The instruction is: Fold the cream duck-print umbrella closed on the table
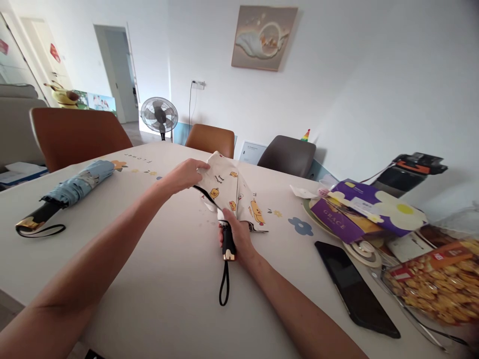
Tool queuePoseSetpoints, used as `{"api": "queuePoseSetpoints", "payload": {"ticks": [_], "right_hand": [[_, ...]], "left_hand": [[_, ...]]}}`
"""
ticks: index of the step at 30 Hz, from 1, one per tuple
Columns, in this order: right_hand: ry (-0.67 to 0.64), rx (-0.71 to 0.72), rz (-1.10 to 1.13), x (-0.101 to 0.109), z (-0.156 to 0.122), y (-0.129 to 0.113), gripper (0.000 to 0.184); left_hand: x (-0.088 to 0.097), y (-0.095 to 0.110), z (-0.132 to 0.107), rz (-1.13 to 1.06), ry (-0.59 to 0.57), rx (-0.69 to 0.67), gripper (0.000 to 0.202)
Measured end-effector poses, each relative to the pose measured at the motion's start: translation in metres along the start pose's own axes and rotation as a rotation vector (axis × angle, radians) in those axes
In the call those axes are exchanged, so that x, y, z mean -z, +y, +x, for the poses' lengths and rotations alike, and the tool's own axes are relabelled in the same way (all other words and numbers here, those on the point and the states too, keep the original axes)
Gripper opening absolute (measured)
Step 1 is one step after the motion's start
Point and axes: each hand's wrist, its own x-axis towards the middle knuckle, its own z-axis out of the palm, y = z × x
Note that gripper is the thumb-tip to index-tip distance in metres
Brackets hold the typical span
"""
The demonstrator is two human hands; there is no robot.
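A white folding umbrella (pixel 224 187) printed with yellow ducks is held over the table, its canopy collapsed but loose, with panels hanging out to the right. My right hand (pixel 239 234) wraps round it where the canopy meets the black handle, which has a gold-coloured end and a black wrist loop. At the canopy's left edge, my left hand (pixel 189 174) pinches a panel of the fabric between thumb and fingers. To the left lies a blue folding umbrella (pixel 80 184), gathered up, its black and gold handle pointing toward me.
On the table's (pixel 149 299) right side lie a black phone (pixel 355 286), a purple box (pixel 337 217) and a bag of snacks (pixel 441 284). A dark bottle (pixel 400 174) stands behind them. Chairs (pixel 211 139) line the far edge, with a fan (pixel 159 115) beyond.
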Motion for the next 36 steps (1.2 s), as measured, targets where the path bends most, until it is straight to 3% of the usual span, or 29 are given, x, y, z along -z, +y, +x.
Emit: {"api": "queuePoseSetpoints", "payload": {"ticks": [3,9,15,18,21,23,25,27,30,36], "right_hand": [[0.022,-0.021,0.028,0.0,-0.001,-0.002,0.054],[0.065,0.035,0.023,-0.002,0.001,0.001,0.038],[0.102,0.056,0.026,-0.003,0.002,0.005,0.026],[0.119,0.056,-0.001,-0.004,0.002,0.005,0.024],[0.139,0.049,-0.029,-0.005,0.002,0.006,0.025],[0.14,0.051,-0.039,-0.006,0.002,0.006,0.024],[0.144,0.045,-0.04,-0.007,0.002,0.005,0.024],[0.15,0.039,-0.038,-0.008,0.001,0.005,0.024],[0.13,0.049,-0.04,-0.008,0.0,0.004,0.023],[0.061,0.076,-0.036,-0.008,-0.004,0.002,0.022]], "left_hand": [[0.0,-0.008,0.006,-0.002,-0.023,0.001,0.061],[-0.002,-0.022,0.016,0.139,-0.136,0.027,0.056],[-0.037,-0.031,0.019,0.349,-0.298,-0.039,0.036],[-0.049,-0.029,0.016,0.387,-0.245,-0.066,0.036],[-0.051,-0.018,0.012,0.409,-0.093,-0.06,0.035],[-0.053,-0.007,0.008,0.33,0.042,-0.078,0.033],[-0.058,0.004,0.003,0.17,0.092,-0.11,0.028],[-0.068,0.014,-0.002,0.012,0.033,-0.095,0.025],[-0.083,0.02,-0.01,-0.207,-0.025,0.035,0.031],[-0.094,0.014,-0.008,-0.846,-0.042,0.25,0.032]]}}
